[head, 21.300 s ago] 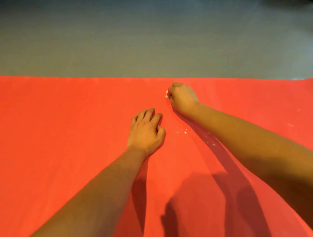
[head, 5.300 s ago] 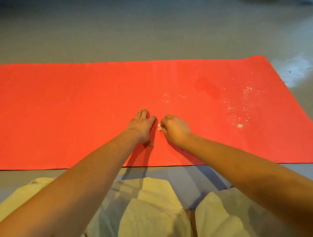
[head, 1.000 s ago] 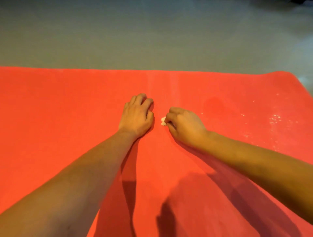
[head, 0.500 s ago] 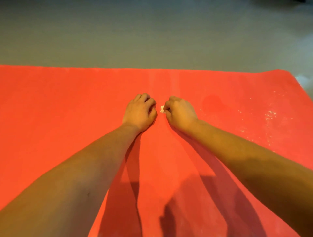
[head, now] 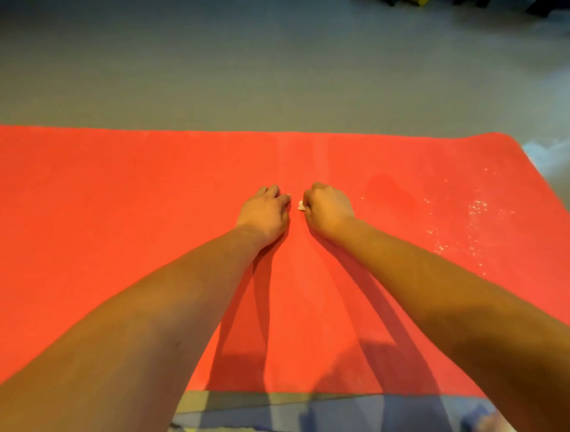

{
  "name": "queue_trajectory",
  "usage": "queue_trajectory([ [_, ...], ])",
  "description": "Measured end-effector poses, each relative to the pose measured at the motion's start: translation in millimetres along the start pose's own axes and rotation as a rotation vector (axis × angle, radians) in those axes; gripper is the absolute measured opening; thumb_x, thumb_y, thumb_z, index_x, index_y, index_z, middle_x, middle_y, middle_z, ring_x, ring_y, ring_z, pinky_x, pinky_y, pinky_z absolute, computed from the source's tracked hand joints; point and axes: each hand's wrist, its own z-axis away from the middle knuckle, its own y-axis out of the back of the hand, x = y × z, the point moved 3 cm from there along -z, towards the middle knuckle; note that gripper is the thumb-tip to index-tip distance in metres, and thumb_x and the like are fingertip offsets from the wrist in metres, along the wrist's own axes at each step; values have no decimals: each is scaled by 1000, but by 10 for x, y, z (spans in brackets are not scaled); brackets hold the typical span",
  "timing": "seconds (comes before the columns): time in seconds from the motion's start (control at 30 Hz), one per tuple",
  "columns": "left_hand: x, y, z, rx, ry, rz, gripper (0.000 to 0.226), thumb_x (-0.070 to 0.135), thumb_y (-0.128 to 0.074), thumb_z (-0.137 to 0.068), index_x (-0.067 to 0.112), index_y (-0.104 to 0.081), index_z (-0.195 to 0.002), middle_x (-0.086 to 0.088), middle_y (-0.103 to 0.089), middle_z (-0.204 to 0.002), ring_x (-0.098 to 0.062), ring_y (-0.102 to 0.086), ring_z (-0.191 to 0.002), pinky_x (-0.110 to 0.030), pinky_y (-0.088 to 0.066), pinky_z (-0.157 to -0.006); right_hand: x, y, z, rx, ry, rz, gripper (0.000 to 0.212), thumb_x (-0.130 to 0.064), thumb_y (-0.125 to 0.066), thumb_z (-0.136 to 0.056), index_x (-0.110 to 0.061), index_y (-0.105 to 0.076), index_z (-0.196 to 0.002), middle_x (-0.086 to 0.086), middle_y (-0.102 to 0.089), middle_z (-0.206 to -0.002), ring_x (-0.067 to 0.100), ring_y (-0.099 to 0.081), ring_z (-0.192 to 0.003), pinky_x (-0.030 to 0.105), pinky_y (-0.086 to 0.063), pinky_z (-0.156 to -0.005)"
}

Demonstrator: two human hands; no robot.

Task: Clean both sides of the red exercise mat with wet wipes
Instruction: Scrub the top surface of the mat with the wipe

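At the middle of the red mat (head: 123, 200) the right hand (head: 328, 212) grips a white wipe (head: 301, 206) (only a scrap shows). The left hand (head: 263, 216) rests just beside it; white specks (head: 475, 206) dot the mat's right end.

A matte grey floor (head: 277, 67) stretches far back; blurred dark objects (head: 462, 3) line its far right edge.

- Red exercise mat (head: 123, 200): unrolled, flat on the grey floor (head: 277, 77), long edges running left to right, its right end in view. White specks scatter over the right part, and a darker patch lies right of centre.
- Wet wipe (head: 301, 206): small crumpled white wad, mostly hidden in the right hand's (head: 328, 209) grip, on the mat's middle.
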Motion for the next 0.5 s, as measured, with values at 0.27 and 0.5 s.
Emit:
queue_trajectory([
  [0.27, 219, 131, 613, -72, 11, -29, 35, 33, -47, -103, 20, -66, -129, -6, -58, -119, -29, -53, -113, -44, -53, -83, -190, 69, 867, -79, 106, -43, 19, -21, -53, -92, -16, -70, -98, 6, -62, -98, 33, -65, -88, 37, -43, -64],
  [0.5, 520, 221, 1162, -175, 42, -57, 49, 30, -47, -98, 19, -57, -145, -7, -55, -130, -29, -48, -123, -45, -51, -95, -349, 91, 1939, -182, 368, -70, 10, -21, -55, -88, -19, -64, -88, 1, -57, -91, 27, -61, -83, 37, -47, -61],
])
